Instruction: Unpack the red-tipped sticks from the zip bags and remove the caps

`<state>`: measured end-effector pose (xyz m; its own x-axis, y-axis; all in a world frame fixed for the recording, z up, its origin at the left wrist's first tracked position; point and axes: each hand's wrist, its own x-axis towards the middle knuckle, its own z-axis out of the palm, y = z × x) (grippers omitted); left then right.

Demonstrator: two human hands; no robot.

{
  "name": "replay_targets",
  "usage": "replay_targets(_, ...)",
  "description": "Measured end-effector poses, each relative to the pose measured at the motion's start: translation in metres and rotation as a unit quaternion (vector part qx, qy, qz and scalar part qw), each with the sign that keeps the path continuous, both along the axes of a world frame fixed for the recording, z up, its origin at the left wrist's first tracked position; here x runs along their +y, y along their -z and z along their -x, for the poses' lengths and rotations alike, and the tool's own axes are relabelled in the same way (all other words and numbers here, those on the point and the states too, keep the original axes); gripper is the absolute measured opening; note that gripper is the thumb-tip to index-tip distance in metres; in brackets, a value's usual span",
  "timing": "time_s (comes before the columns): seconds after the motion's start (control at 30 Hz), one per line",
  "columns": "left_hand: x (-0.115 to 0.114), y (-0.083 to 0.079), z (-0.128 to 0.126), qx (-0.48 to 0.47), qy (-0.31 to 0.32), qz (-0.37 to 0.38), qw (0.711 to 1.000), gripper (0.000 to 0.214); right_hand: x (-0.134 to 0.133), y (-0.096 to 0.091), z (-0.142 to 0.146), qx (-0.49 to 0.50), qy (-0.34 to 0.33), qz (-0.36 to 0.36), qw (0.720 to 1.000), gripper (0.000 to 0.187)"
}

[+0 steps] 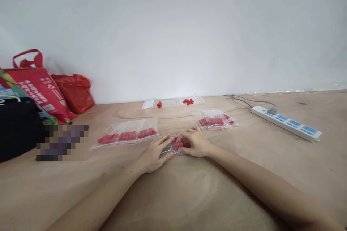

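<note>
Between my two hands lies a small clear plastic bag [178,144] with red pieces in it, on the table. My left hand [155,154] holds the bag's left side between thumb and fingers. At its right side, my right hand [198,142] has its fingers curled round the bag's edge, partly hiding it. Left of my hands is a row of flat zip bags [131,126] with several red, finger-shaped pieces. Overlapping zip bags [214,114] with similar red pieces lie beyond my right hand.
Near the wall are a zip bag with a few red pieces [188,101] and another red piece [159,104] on clear plastic. A power strip [286,122] with a grey plug lies right. Red bags [74,92] and a black bag [17,128] stand left, beside a blurred patch.
</note>
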<state>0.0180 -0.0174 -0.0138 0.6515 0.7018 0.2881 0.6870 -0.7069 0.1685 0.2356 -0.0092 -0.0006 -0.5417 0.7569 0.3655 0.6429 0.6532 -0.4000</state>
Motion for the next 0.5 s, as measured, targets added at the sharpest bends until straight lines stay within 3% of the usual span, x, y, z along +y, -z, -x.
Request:
replay_targets(0.17, -0.003, -0.004, -0.002, 0.019, -0.04, 0.065, 0.997, 0.049, 0.008, 0.009, -0.003, 0.1, -0.028, 0.085, 0.991, 0.015)
replay_targets(0.27, -0.004, -0.007, 0.001, 0.021, -0.064, 0.082, 0.994, 0.049, 0.021, 0.012, -0.014, 0.228, -0.053, 0.179, 0.956, 0.019)
replay_targets(0.37, -0.004, -0.008, 0.007, 0.013, -0.085, 0.083, 0.993, 0.05, 0.037, 0.006, -0.031, 0.319, -0.033, 0.247, 0.914, 0.029)
replay_targets(0.5, -0.004, -0.008, 0.011, 0.015, -0.092, 0.083, 0.992, 0.052, 0.054, -0.003, -0.054, 0.399, 0.027, 0.167, 0.901, 0.032)
